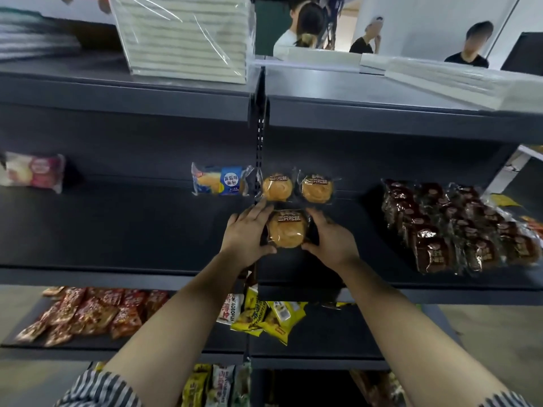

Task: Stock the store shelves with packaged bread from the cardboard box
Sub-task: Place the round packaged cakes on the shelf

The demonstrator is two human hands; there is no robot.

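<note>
Nearest, striped sleeves (97, 389) are seen at the bottom edge, and two bare forearms are stretched up past the lower shelf (338, 333), where red snack packs (88, 312) are spread toward its left end and yellow packs (264, 318) are heaped at its middle. Up on the middle shelf (132, 230), a round bread pack (286, 230) is gripped between both hands, about halfway between the front edge and the back. The left hand (248, 233) is laid along its left side, fingers nearly straight and thumb hooked at the near edge; the right hand (330, 239) is cupped round its right side, thumb tucked at the near corner. Just behind, at the back edge, a back-left round pack (277, 186) and a back-right round pack (316, 188) are stood side by side. A blue bread pack (220, 180) is set just left of them, a pink pack (32, 171) at the far left end, and dark brown packs (458, 227) are ranked toward the right end. On the top shelf (352, 89) a film-wrapped white stack (188, 33) is seen; beyond it, people are standing.
</note>
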